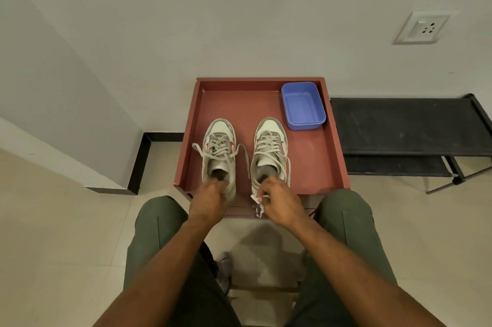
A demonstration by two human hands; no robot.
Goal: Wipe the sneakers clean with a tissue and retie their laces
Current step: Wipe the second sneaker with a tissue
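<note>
Now right hand pinches tissue; left hand grips sneaker heel.

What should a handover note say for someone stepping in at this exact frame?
Left hand grips the heel of the left sneaker.
Right hand pinches a crumpled tissue at the heel of the right sneaker.
Both sneakers stand side by side in the red tray, toes away, beside a blue tub.
Done: cannot tell how much is wiped.
Left: laces on both are loose and need retying.
</note>
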